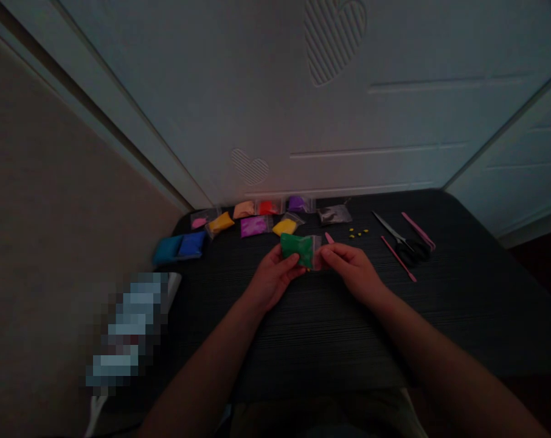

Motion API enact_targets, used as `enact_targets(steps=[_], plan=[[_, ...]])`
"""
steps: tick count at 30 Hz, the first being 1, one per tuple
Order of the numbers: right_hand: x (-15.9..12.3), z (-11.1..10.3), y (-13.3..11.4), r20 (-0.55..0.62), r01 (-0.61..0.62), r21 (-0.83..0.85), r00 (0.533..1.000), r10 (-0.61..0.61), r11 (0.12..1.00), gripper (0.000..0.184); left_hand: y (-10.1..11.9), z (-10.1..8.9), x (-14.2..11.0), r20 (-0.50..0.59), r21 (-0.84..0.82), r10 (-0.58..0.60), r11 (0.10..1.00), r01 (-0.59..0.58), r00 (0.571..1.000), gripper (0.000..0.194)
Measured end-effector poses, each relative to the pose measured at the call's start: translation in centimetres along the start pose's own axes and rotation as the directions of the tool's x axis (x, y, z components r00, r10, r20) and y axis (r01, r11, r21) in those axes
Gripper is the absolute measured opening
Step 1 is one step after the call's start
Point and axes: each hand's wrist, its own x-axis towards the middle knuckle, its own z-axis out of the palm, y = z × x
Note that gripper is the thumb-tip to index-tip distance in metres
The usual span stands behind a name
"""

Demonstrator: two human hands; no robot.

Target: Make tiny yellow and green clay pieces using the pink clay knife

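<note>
A small clear zip bag of green clay [295,248] is held up over the dark table, between both hands. My left hand [275,277] grips its filled end, with the thumb across the front. My right hand [351,267] pinches the bag's clear end at the right. Just beyond the right fingers lies a pink tool [329,238], partly hidden by the hand. Several tiny yellow pieces [359,234] rest on the table to the right of it.
Bags of coloured clay, among them a magenta bag [254,226] and a yellow bag [285,227], line the back of the table [330,340]. Black-handled scissors [410,248] lie at the right between a pink stick [398,258] and pink tweezers [418,230]. Blue packets [192,245] sit at the left.
</note>
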Motion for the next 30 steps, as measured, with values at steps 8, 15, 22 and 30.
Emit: enact_targets(steps=[8,15,22,30], plan=[[-0.02,-0.02,-0.36,0.013,-0.010,-0.004,1.000,0.010,1.000,0.025,0.03,-0.11,0.01,0.008,-0.004,-0.018,1.000,0.018,1.000,0.026],[-0.05,0.01,-0.34,0.001,-0.002,-0.001,1.000,0.002,1.000,0.020,0.09,-0.01,-0.09,0.008,0.002,-0.035,0.999,0.035,0.999,0.025],[-0.08,0.08,0.18,-0.028,-0.070,-0.007,0.997,0.070,0.998,0.014,0.03,-0.05,0.06,-0.003,0.080,0.000,0.997,0.000,1.000,0.028],[-0.21,0.36,-0.03,-0.170,0.057,-0.361,0.977,-0.125,0.931,0.011,-0.54,0.19,-0.26,-0.100,0.774,0.550,0.567,-0.283,0.829,0.037]])
